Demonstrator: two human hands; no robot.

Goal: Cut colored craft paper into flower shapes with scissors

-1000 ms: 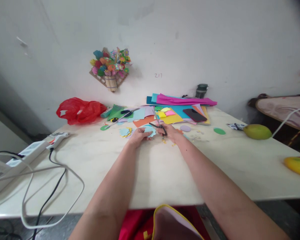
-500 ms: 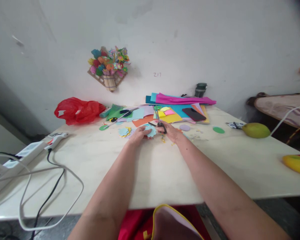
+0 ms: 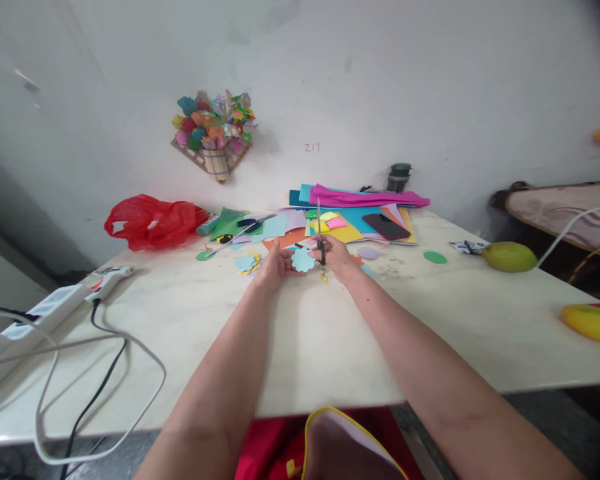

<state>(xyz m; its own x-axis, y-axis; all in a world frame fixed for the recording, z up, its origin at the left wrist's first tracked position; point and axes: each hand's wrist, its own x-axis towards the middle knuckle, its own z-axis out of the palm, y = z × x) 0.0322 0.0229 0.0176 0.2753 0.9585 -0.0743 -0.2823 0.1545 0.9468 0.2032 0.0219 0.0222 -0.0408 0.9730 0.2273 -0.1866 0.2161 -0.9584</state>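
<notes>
A light-blue scalloped paper flower [image 3: 303,261] is between my two hands above the table. My left hand [image 3: 275,265] is at its left edge, thumb raised off the paper and fingers stretched toward it; the fingertips seem to touch its edge. My right hand [image 3: 336,257] is closed around dark-handled scissors [image 3: 321,245], blades pointing up and away. Its fingertips also reach the flower's right edge. To the left lie more cut paper flowers [image 3: 245,264], blue and yellow. Small yellow scraps [image 3: 324,279] are below my right hand.
Coloured paper sheets [image 3: 275,228], a second pair of scissors [image 3: 250,225] and a phone [image 3: 386,227] lie behind my hands. A red plastic bag [image 3: 155,223] is at the back left. A power strip [image 3: 55,303] with cables sits left; a mango-like fruit [image 3: 509,257] is right.
My left thumb has lifted off the paper flower, and the left fingers have opened. The scissors now stand more upright in my right hand, whose fingertips are at the flower's edge.
</notes>
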